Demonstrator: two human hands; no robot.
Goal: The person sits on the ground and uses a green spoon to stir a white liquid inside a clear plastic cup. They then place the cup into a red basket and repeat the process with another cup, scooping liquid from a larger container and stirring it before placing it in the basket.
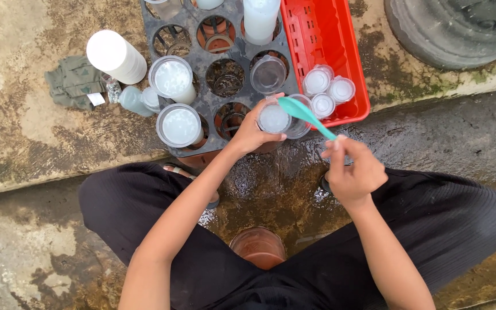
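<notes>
Head view, looking straight down: person squats on wet, stained concrete, knees wide in dark trousers. Left hand (252, 133) has its fingers wrapped round a small clear cup (274, 118) of whitish, cloudy stuff, held at the near edge of a dark holed rack (202, 60). Right hand (353, 170) is pinched shut on the handle end of a teal spoon (304, 115), whose bowl hovers over the cup's mouth; whether it touches the contents I cannot tell. Two wider filled cups (174, 102) sit in the rack to the left. Three lidded small cups (328, 90) rest in a red basket (317, 40) just beside it. Risks, as I judge them: the cup appears only partly supported at the rack's lip, so a push from the spoon could tip it onto the concrete. A loaded spoon may drip outside the narrow mouth. The wet ground makes footing slippery. A reddish-brown pot (258, 247) stands between the knees, easily knocked.
</notes>
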